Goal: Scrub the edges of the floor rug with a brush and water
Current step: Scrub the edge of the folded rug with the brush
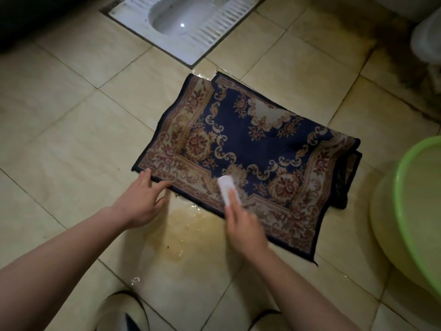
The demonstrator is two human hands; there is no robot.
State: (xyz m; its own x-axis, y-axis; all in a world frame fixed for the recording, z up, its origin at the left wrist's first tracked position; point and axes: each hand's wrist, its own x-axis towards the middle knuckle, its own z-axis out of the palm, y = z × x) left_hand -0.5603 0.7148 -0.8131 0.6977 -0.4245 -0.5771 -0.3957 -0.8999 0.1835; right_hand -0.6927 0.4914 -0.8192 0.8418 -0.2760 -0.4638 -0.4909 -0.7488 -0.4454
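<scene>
Beige tiles make up the floor (71, 144), and they shine wet around the rug (250, 144), which lies folded on them in the middle of the view, below a squat toilet (181, 20).

At the rug's near left corner the left hand (140, 199) rests with its fingers (164, 185) spread and straight, their tips on the dark binding and gripping nothing. If that light press is all that anchors the rug, a hard stroke could drag the wet fabric across the slick tile or bunch the edge up. Just right of the hand, a yellowish puddle (188, 225) spreads from under the near edge towards the person's feet; it looks slippery, and dirty water could soak back into the border.

Further right, the right hand (245, 230) has its fingers curled round a white brush (228, 189), with one fingertip laid along its back, and the brush head sits on the near border. Scrubbing too far inward would work the blue field and miss the edge itself.

The rug is deep blue with cream scrolls, dark red rosettes and a broad cream and red border bound in a dark trim. Its pile looks damp and darkened. At its right end, layers show beneath the top one, so some edges are tucked under. A green-rimmed basin (405, 199) stands near that end.
</scene>
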